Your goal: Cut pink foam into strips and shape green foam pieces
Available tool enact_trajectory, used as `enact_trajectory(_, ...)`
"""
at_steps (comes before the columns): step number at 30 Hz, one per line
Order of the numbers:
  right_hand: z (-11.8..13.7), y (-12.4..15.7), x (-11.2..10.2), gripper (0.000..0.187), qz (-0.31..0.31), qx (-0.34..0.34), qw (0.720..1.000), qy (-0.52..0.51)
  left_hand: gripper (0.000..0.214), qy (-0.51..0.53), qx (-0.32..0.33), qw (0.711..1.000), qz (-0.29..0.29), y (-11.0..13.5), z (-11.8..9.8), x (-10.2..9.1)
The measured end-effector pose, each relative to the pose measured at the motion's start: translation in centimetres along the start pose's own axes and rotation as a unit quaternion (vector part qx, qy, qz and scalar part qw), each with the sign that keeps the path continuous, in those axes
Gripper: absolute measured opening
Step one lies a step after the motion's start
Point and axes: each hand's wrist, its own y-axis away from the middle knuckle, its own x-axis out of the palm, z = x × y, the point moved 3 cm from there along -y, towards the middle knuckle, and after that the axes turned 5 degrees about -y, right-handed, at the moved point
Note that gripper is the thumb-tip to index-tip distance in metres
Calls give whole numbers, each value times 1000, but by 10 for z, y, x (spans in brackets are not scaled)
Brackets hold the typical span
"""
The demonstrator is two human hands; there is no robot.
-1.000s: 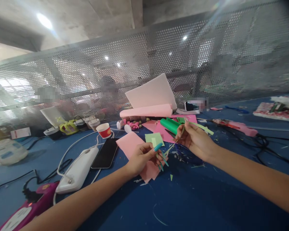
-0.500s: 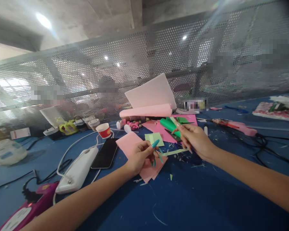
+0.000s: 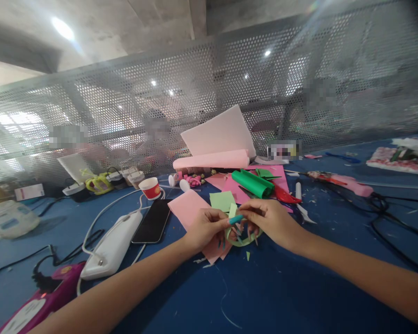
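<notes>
My left hand and my right hand meet at the middle of the blue table, fingertips close together. Between them a pale green strip curves round in a loop, pinched by both hands. It looks like paper or thin foam. One end of it stands up above my left thumb, which has a long turquoise nail. Just behind my hands lies a light green square sheet. Pink sheets lie beside and partly under my left hand. A rolled bright green sheet rests beyond my right hand.
A phone, white power strip and red paper cup stand left. A pink glue gun with black cables lies right. Behind are a pink roll and a metal mesh screen. Scraps litter the table.
My right hand has moved down and left to meet my left hand. The strip, stretched between them before, now bends into a loop. Red-handled scissors and a white tube are uncovered.
</notes>
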Motion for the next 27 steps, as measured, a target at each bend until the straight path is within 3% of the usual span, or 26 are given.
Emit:
enact_trajectory(6,3,6,9,30,29,20,999,-34,35,-26,8,999,-30,-2,2,-2)
enact_trajectory(9,3,9,14,26,40,40,997,-51,34,-67,19,997,-40,-2,3,-2)
enact_trajectory(15,0,9,18,30,-18,36,999,36,38,-172,34,983,-46,4,-1,1)
enact_trajectory(18,1,9,19,29,-13,25,999,36,35,-254,112,953,-121,9,-10,-1)
enact_trajectory(21,4,10,19,28,13,19,1000,0,62,-302,226,907,-186,12,-20,-3)
enact_trajectory(22,4,10,19,28,22,20,999,-12,66,-309,251,901,-174,11,-22,-2)
enact_trajectory(24,4,9,18,29,30,28,999,-30,47,-324,249,907,-104,8,-20,1)
enact_trajectory(26,2,8,17,29,26,41,998,-43,23,-323,192,926,-39,5,-15,2)
enact_trajectory(27,2,7,16,28,21,46,997,-51,23,-315,159,935,-25,4,-12,1)
